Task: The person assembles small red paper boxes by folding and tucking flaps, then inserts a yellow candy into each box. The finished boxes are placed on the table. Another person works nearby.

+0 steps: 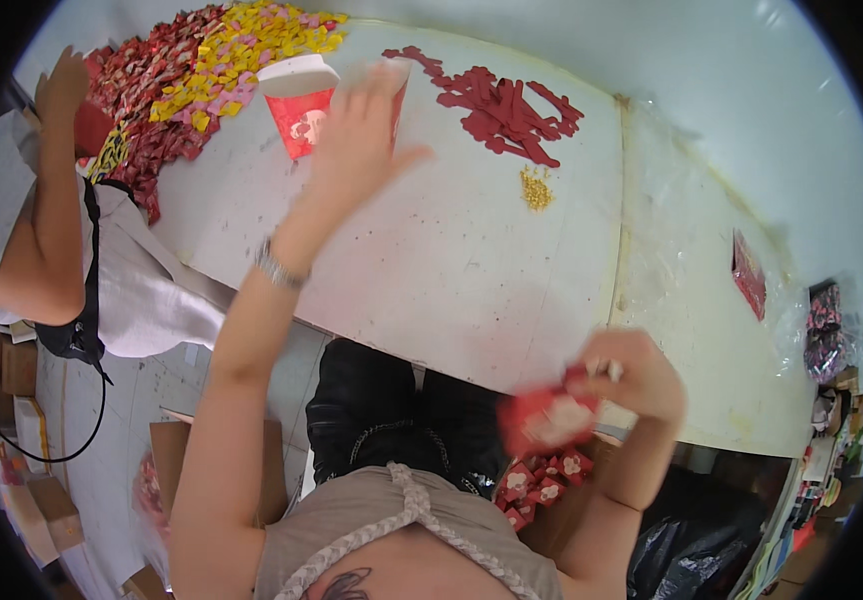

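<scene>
My left hand [359, 120] reaches over the far side of the table, fingers stretched out and thumb apart. Beside it stands an open red paper box [296, 118] with a white inside and a pale print. Another red box [400, 88] shows partly behind the hand, and whether the two touch cannot be seen. My right hand [641, 375] is at the near table edge, closed around a red paper box [549, 415] with a pale print, blurred by motion. Below it, a cardboard carton [591, 490] holds several similar red boxes [536, 485].
Dark red flat strips [506, 108] and small gold pieces [536, 190] lie on the table [431, 270]. Red wrapped pieces [146, 85] and yellow and pink ones [236, 60] are heaped far left, near a co-worker's arm [56, 200]. Clear plastic [656, 210] lies right.
</scene>
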Demonstrator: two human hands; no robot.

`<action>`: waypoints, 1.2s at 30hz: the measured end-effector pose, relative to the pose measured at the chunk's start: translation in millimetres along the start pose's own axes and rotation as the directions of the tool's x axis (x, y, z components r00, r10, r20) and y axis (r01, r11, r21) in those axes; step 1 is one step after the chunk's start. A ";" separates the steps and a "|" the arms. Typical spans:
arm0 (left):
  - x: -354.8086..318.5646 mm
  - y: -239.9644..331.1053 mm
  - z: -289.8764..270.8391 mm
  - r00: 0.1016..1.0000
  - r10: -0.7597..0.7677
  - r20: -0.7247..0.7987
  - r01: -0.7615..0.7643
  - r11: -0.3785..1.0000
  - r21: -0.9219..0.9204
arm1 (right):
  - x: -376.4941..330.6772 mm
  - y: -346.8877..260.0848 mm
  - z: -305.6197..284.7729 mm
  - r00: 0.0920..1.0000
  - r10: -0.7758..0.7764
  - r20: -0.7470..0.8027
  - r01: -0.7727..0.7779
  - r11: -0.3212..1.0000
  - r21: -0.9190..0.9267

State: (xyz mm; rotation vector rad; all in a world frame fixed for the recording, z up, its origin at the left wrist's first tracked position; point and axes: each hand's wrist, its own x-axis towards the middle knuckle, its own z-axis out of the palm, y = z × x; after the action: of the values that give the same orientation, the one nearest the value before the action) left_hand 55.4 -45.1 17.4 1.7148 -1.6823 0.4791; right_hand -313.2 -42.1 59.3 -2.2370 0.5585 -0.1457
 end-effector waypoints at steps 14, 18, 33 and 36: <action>-77.9 76.0 -29.5 0.980 0.121 0.158 -0.021 0.855 -0.518 | 82.8 58.8 75.3 0.867 -0.140 -0.478 0.325 0.886 0.330; -89.1 54.8 15.3 0.959 -0.205 0.195 0.240 0.227 -0.944 | 89.6 57.7 94.2 0.792 -0.107 -0.601 0.441 0.780 0.443; -112.9 93.4 36.4 0.905 -0.322 0.279 0.324 0.094 -0.941 | 98.3 48.3 122.5 0.443 -0.192 -0.876 0.327 0.944 -0.041; -106.5 95.1 26.8 0.843 -0.416 0.342 0.458 0.220 -0.861 | 99.4 34.5 123.7 0.382 -0.065 -0.922 0.264 0.964 0.042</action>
State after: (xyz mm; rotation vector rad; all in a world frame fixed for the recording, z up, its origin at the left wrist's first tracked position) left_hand -53.0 20.0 -54.1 1.1472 -0.9672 -0.7309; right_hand -201.3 -20.2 -56.3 -1.8312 0.8281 -1.5819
